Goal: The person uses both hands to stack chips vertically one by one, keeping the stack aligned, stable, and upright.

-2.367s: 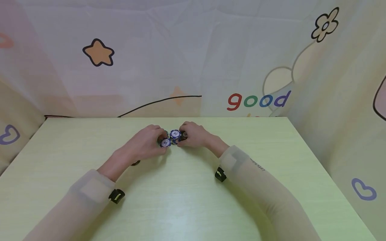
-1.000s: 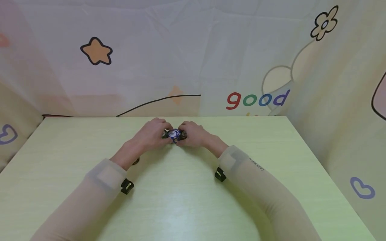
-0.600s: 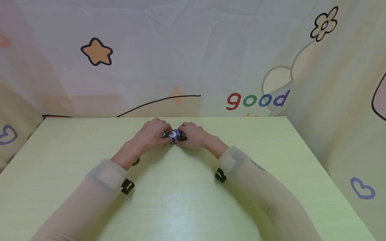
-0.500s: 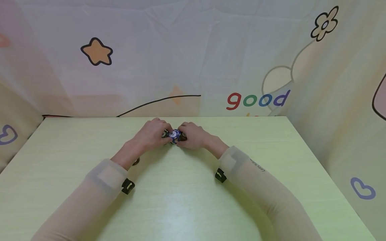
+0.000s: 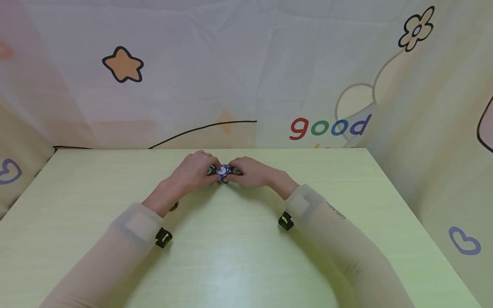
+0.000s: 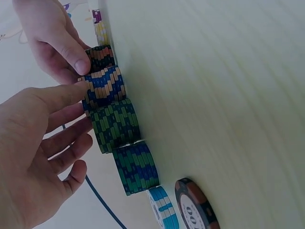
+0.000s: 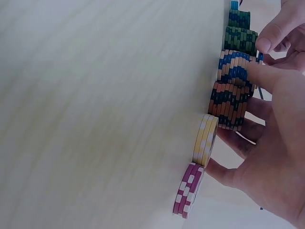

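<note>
A stack of blue poker chips with tan edge marks (image 6: 102,86) stands between my hands, its white-centred top showing in the head view. My left hand (image 5: 196,171) reaches it from the left, thumb in front and fingers behind, pinching near the top. From the right, my right hand (image 5: 250,172) pinches the same stack, with its thumb (image 7: 264,74) along the near side. A dark stack with orange marks (image 7: 228,105) stands just right of the blue one, partly under the right hand. Left of the blue stack is a green-marked stack (image 6: 116,125), partly covered by the left hand.
Further left stand a blue-and-green stack (image 6: 137,168) and light blue chips (image 6: 163,208). A single brown-and-black chip (image 6: 194,207) lies nearer on the table. Low yellow (image 7: 205,140) and purple (image 7: 188,191) stacks stand to the right. A patterned curtain (image 5: 185,64) hangs behind the table.
My left hand has carried a blue chip up and right onto the blue stack, then stayed there. Just now my right hand and forearm have shifted slightly right, uncovering more of the dark stack's top.
</note>
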`<act>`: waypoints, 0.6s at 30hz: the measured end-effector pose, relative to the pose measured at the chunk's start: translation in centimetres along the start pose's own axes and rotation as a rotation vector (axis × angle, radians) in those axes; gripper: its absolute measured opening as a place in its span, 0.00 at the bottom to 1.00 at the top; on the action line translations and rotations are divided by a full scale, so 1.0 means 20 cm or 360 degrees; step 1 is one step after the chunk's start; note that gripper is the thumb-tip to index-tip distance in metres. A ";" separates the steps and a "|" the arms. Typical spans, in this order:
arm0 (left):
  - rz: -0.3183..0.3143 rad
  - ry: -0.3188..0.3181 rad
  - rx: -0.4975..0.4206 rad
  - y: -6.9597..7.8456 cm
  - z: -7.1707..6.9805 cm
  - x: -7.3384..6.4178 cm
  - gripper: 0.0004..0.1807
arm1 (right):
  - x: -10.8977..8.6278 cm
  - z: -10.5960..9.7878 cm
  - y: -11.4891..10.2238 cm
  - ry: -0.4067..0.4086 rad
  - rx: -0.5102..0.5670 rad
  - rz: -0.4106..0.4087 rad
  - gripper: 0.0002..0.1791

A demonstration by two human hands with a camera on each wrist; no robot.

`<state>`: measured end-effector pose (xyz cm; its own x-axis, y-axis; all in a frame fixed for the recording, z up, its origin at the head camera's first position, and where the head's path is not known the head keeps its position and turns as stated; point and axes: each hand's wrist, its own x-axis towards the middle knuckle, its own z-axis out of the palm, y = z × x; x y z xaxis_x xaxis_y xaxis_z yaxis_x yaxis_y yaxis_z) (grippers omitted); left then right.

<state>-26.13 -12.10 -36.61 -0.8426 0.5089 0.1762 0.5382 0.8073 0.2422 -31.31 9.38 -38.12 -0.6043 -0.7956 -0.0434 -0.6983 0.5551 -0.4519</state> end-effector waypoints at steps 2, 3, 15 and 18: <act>-0.0002 -0.0006 0.0003 0.00 -0.01 -0.01 0.14 | 0.00 0.00 -0.01 -0.0005 0.0020 0.0007 0.13; 0.0000 -0.0008 0.0001 0.00 -0.01 -0.01 0.14 | 0.00 0.00 -0.01 -0.0006 0.0026 0.0014 0.13; 0.0005 -0.0015 0.0019 0.00 -0.01 0.00 0.13 | -0.01 0.01 -0.01 0.0005 0.0021 0.0040 0.17; 0.0006 -0.0015 0.0000 -0.01 -0.01 0.00 0.12 | -0.01 0.01 -0.01 0.0007 0.0026 0.0039 0.18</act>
<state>-26.20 -12.28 -36.45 -0.8408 0.5146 0.1680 0.5412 0.8053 0.2418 -31.05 9.33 -38.18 -0.6227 -0.7808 -0.0508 -0.6770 0.5702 -0.4652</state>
